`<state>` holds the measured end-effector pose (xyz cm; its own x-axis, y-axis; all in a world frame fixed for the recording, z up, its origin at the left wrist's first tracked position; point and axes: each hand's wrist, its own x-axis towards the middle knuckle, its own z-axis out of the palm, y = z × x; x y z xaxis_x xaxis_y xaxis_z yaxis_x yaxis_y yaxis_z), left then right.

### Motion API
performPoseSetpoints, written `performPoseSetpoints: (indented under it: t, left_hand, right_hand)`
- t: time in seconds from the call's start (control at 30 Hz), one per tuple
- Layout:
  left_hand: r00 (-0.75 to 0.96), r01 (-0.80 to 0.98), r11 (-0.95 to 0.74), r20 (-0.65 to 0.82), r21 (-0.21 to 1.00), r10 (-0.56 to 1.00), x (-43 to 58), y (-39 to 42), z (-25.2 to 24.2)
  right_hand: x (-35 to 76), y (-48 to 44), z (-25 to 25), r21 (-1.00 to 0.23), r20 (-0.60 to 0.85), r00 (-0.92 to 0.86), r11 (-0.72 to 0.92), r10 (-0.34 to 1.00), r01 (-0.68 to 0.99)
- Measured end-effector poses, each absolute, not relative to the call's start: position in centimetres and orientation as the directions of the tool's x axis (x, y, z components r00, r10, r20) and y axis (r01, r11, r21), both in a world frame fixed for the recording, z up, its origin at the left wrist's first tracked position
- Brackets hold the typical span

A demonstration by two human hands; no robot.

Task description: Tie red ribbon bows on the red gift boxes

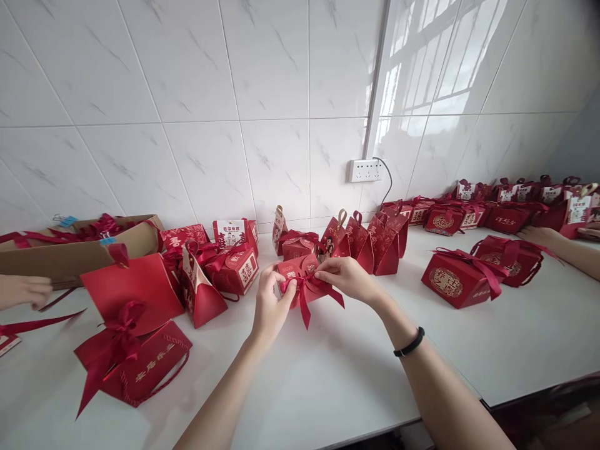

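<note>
A small red gift box with a dark red ribbon bow on its front is between my two hands, at the middle of the table. My left hand pinches the bow's left loop at the box's left side. At the bow's right, my right hand is closed with thumb and fingertips on the ribbon. Two ribbon tails hang down below the bow. Just behind stands another red box tied with ribbon.
Red boxes stand left, beside a cardboard box of ribbon. A large open red box sits front left. More boxes are on the right. Other people's hands show at both sides. A socket strip is on the wall.
</note>
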<state>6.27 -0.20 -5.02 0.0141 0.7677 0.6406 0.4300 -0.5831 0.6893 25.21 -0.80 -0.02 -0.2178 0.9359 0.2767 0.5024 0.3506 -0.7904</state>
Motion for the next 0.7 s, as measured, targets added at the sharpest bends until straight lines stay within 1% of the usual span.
performPoseSetpoints:
  t: [0.1, 0.23, 0.3, 0.5, 0.7]
  left_hand:
    - [0.016, 0.424, -0.582, 0.637, 0.694, 0.771, 6.3, -0.1, -5.1]
    - [0.017, 0.413, -0.587, 0.638, 0.697, 0.77, 6.3, 0.1, -5.3]
    - [0.016, 0.41, -0.585, 0.636, 0.699, 0.771, 6.3, 0.1, -5.4]
    - [0.021, 0.403, -0.57, 0.615, 0.716, 0.788, 6.2, 0.1, -5.3]
    - [0.017, 0.403, -0.575, 0.622, 0.712, 0.783, 6.2, 0.0, -5.1]
  right_hand:
    - [25.1, -0.7, 0.0, -0.765, 0.28, -0.215, 0.353, 0.936, 0.539]
    - [25.3, -0.6, 0.0, -0.723, 0.324, -0.188, 0.371, 0.927, 0.584]
    - [25.4, -0.6, 0.0, -0.727, 0.322, -0.177, 0.363, 0.93, 0.583]
    - [26.2, -0.4, -0.2, -0.831, 0.262, -0.295, 0.37, 0.919, 0.416]
    - [26.1, -0.3, -0.3, -0.855, 0.263, -0.29, 0.362, 0.92, 0.373]
